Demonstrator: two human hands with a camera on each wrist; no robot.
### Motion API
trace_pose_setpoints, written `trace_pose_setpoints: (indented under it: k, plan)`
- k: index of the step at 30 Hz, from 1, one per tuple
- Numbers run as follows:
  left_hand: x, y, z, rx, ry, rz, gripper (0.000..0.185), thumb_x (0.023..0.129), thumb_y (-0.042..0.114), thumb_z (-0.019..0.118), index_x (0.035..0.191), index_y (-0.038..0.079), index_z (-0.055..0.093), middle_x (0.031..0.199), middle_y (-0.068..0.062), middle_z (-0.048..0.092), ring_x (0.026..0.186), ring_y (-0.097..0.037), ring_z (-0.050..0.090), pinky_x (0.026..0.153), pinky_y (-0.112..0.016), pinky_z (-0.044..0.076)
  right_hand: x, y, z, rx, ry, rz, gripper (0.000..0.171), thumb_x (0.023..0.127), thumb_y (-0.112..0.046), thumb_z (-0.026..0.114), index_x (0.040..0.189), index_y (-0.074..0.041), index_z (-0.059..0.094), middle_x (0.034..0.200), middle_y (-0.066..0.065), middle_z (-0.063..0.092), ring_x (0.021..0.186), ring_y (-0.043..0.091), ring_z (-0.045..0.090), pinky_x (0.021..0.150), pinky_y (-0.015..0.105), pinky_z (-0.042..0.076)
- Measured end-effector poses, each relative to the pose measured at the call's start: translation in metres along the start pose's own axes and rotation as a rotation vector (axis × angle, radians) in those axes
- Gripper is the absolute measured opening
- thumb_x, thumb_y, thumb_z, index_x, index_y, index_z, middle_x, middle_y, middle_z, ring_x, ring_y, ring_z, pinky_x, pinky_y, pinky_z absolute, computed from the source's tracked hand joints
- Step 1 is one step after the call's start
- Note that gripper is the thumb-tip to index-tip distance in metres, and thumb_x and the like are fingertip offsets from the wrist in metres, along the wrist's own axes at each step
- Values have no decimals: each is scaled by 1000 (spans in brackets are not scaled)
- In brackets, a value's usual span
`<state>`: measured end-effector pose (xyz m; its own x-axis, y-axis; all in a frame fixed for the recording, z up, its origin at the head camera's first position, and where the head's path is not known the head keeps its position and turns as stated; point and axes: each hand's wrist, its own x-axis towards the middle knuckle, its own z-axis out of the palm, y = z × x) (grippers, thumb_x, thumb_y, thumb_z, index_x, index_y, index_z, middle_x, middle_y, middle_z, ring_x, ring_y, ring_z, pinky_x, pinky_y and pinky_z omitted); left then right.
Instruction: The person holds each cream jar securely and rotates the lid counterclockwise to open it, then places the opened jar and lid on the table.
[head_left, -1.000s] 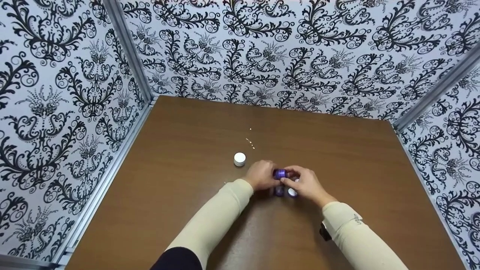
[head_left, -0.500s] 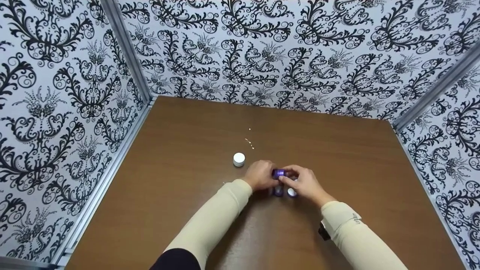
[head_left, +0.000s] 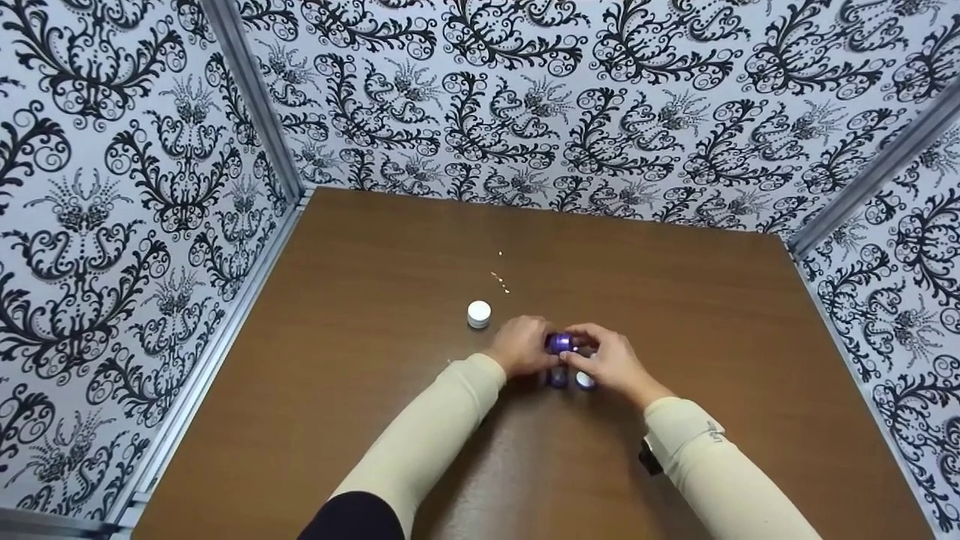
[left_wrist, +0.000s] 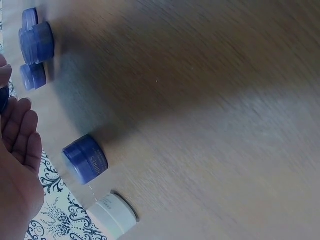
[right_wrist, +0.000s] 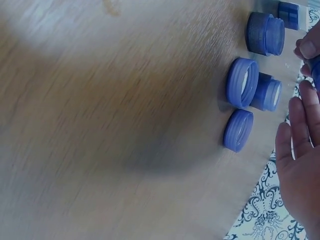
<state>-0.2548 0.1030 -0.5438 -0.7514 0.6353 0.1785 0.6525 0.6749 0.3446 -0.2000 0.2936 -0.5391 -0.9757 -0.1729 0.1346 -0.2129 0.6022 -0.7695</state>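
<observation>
The head view shows only the middle of the held purple jar [head_left: 560, 343]: the left grip [head_left: 523, 346] covers one end, the right grip [head_left: 609, 361] part of the other. Both wrist views cut that jar off at the picture's edge. Just below it in the head view, a purple piece [head_left: 557, 377] is too dark and blurred to tell as jar or lid. In the right wrist view, a ring-shaped lid [right_wrist: 242, 82] hides part of a small jar [right_wrist: 267, 93]. The white specks [head_left: 507, 291] on the tabletop [head_left: 360, 285] are too small to name (bright dots, nothing more). Print on the white jar [left_wrist: 114, 215] is unreadable. The right sleeve [head_left: 720, 457] partly hides a dark object [head_left: 650, 457] and runs off the bottom edge.
</observation>
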Motion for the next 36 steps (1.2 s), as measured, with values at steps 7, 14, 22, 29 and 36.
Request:
trace_pose_setpoints:
  k: [7, 14, 22, 29, 36]
  plan:
    - [0, -1, 1, -17, 2, 5, 33, 78, 38, 78, 101, 14, 75, 86, 3, 67, 78, -15, 63, 71, -33, 51, -1, -2, -1, -58, -9, 2, 29, 85, -20, 80, 109, -6, 71, 91, 2, 72, 80, 17, 66, 74, 35, 52]
    - [1, 0, 0, -17, -6, 3, 37, 78, 39, 79, 105, 14, 76, 91, 2, 69, 84, -17, 65, 75, -34, 52, -1, 0, -1, 0, -5, -46, 33, 82, -10, 80, 112, -3, 68, 97, 9, 72, 87, 28, 69, 77, 47, 54]
    - [1, 1, -1, -7, -2, 16, 36, 79, 42, 78, 103, 14, 76, 90, 2, 69, 82, -17, 65, 74, -35, 52, 0, -1, -1, 0, -1, -28, 34, 83, -16, 81, 112, -5, 69, 97, 9, 72, 86, 28, 69, 76, 42, 54]
    - [1, -1, -1, -12, -1, 10, 37, 79, 43, 78, 103, 15, 76, 88, 2, 68, 81, -17, 64, 73, -35, 51, 0, 1, -1, 29, 6, -27, 32, 83, -12, 81, 111, -5, 69, 98, 9, 72, 88, 27, 70, 77, 46, 55]
    - [0, -1, 0, -6, -8, -32, 38, 78, 44, 80, 100, 14, 74, 86, 3, 66, 78, -18, 63, 71, -36, 51, -2, 2, -4, 21, 19, -4, 33, 79, -10, 82, 110, -7, 70, 100, 7, 73, 93, 26, 70, 84, 49, 53]
